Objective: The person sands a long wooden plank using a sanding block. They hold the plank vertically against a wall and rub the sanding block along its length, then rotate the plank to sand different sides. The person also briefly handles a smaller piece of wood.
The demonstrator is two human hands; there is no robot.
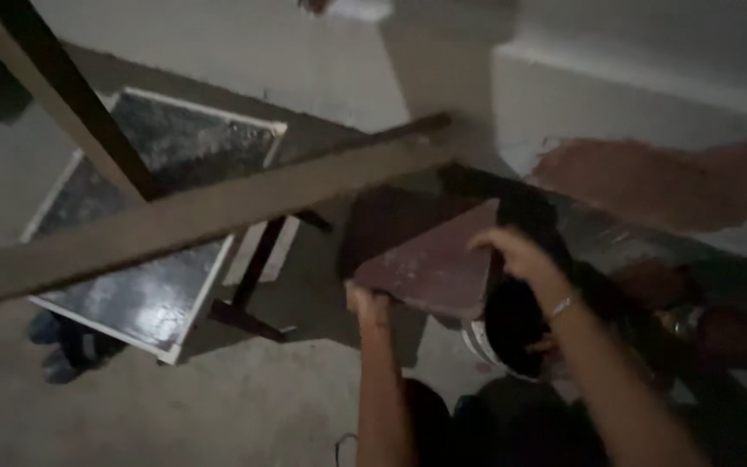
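Note:
A flat reddish-brown slab (430, 264), like a tile or brick piece, is held up between both hands at mid-frame. My left hand (368, 304) grips its lower left corner from below. My right hand (516, 251) closes over its upper right edge, a thin bracelet on the wrist. Under the slab is a dark round shape (512, 333) beside a pale bucket rim (477, 342); what it is stays unclear in the dim light.
A wooden beam (175, 220) crosses the view diagonally, with a dark post (71, 95) rising from it. A dark white-framed panel (153, 216) lies on the grey floor below. Someone's feet (58, 346) stand by its corner. A red-brown patch (650, 182) marks the right wall.

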